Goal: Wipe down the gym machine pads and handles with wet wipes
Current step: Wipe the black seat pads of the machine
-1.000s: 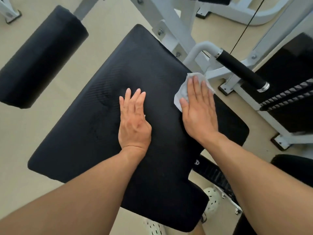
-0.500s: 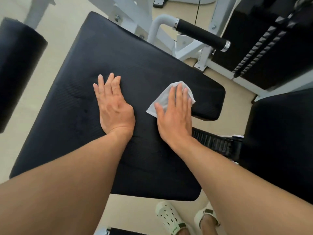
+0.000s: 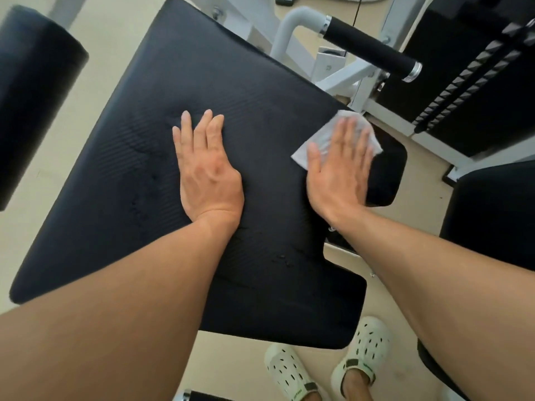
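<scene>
The left hand [image 3: 207, 172] is laid flat on the black pad [image 3: 254, 91], fingers straight and together. A white wet wipe [image 3: 327, 137] is pressed under the flat, straight fingers of the right hand [image 3: 340, 169], near the pad's edge; a black handle [image 3: 369, 50] is seen beyond the right fingertips

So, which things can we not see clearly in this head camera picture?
- Wet wipe: mostly hidden under the flat right hand, which is motion-blurred.
- Seat pad: the surface under the left hand and both forearms is covered, so wiped areas cannot be judged.
- Roller pad: cut off by the left edge.
- Weight stack: cut off by the right edge.
- Black-grip handle: its far side is hidden.
</scene>
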### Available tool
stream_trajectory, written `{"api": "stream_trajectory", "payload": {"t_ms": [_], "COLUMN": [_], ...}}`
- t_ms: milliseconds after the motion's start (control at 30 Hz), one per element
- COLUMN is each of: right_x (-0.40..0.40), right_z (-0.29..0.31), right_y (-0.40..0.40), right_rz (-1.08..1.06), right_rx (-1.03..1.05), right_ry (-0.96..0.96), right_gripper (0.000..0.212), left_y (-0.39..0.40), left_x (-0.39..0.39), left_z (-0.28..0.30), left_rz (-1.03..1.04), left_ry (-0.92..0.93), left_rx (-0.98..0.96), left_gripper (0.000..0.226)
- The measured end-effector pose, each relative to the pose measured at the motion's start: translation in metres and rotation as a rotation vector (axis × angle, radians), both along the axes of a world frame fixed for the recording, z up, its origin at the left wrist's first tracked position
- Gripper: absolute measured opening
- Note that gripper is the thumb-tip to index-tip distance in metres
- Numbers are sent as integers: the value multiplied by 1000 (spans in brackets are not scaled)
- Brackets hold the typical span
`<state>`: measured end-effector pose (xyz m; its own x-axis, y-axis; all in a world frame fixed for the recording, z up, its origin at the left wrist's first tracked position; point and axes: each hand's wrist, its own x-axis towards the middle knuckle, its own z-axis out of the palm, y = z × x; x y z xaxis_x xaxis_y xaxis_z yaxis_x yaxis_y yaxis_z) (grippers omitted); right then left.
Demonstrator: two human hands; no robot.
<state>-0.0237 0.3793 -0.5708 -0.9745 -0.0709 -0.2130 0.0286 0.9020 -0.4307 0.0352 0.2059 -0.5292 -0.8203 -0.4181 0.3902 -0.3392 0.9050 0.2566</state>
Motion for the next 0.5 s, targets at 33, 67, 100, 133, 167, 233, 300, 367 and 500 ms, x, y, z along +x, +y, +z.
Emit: {"api": "stream_trajectory", "payload": {"t_ms": [33,67,100,133,167,233,300,367,500], "right_x": [7,17,29,44,61,95,115,108,61], "right_z": [3,5,6,6,4,1,-3,-3,21], "right_y": [-8,-12,-12,-6,3,26,44,42,-30], "right_rz": [135,255,369,482,592,767,844,817,588], "right_rx": [-6,-14,-19,-17,-12,10,29,32,12], "right_ry": [53,90,115,133,146,155,156,156,65], "right_gripper": [71,71,71,71,70,70,69,71,77], "left_y": [1,3,4,5,5,4,4,9,13], "left_x": [1,1,2,2,2,8,25,52,98], "left_z": [1,1,3,5,7,13,22,31,47], "left_rz": [0,7,19,28,24,-29,-84,-80,-5], "left_ry": [3,9,14,20,29,56,78,104,181], "left_rx": [19,43,74,109,146,242,360,423,489], "left_gripper": [68,68,67,66,66,66,69,70,75]}}
